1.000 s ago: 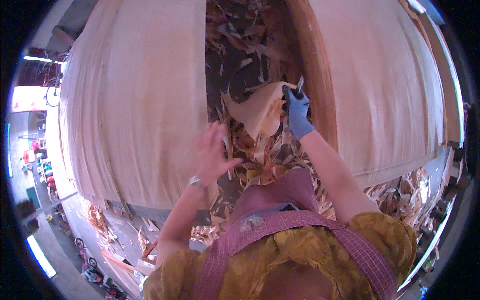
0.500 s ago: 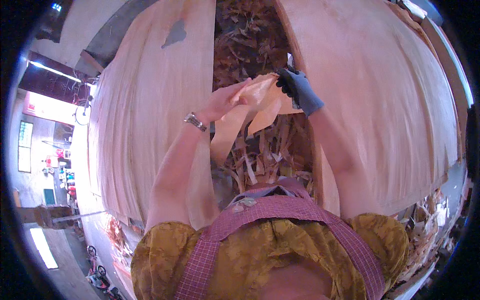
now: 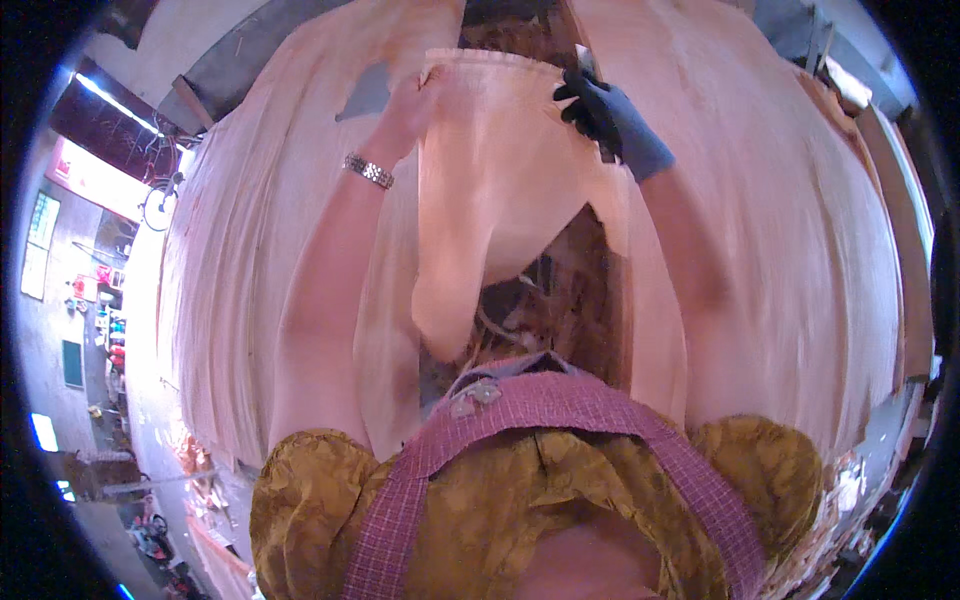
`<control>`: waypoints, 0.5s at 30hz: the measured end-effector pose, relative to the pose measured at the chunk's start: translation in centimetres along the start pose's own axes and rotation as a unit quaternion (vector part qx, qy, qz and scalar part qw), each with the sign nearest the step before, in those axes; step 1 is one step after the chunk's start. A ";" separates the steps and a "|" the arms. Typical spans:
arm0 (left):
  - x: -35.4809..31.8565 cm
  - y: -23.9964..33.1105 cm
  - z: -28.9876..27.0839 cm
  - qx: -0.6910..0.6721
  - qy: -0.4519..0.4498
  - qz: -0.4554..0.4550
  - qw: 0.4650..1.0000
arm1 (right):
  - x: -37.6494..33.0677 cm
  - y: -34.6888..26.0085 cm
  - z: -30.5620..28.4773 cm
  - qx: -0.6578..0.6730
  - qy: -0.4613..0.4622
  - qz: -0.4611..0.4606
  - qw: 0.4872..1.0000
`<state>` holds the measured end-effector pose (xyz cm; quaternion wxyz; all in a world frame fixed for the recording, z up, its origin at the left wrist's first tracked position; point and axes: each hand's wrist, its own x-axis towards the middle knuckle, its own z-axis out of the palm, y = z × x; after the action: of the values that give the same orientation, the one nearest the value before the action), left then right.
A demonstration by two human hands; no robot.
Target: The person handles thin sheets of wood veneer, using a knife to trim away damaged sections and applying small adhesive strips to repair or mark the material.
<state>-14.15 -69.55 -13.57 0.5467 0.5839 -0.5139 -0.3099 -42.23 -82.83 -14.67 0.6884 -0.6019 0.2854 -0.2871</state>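
Note:
A thin, pale sheet of wood veneer [image 3: 500, 150] with a ragged lower edge hangs between my hands over the gap between two veneer stacks. My bare left hand [image 3: 408, 112], with a metal watch on its wrist, pinches the sheet's far left corner. In a dark grey-blue glove, my right hand [image 3: 605, 115] is closed at the sheet's right edge. A flat, pale metal tool [image 3: 583, 60] sticks out of the glove at both ends; its exact kind is hidden by the fingers.
Wide veneer stacks lie at the left [image 3: 260, 260] and the right [image 3: 780, 230]. A torn hole [image 3: 368, 92] shows in the left one. Torn wood scraps [image 3: 580, 280] fill the gap between them. A bicycle [image 3: 160, 205] and a shelf of goods stand far left.
Both hands have moved away from me and farther apart, the left one most. The veneer sheet, bunched and folded before, is now spread out between them.

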 end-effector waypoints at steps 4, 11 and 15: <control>10.0 1.4 -3.6 -0.029 0.048 0.089 0.994 | 1.3 0.9 -1.0 -0.039 0.060 -0.157 0.985; 18.2 6.8 -7.4 -0.014 0.005 0.070 0.997 | 6.2 11.1 -3.8 -0.260 0.170 -0.233 0.922; 21.6 7.7 -6.4 0.047 -0.012 0.030 0.998 | 13.3 15.2 -5.9 -0.269 0.169 -0.245 0.916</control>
<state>-4.20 -86.84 -0.49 0.5216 0.5898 -0.5513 -0.2760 -36.81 -94.90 -31.03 0.3494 -0.7581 0.3074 -0.4568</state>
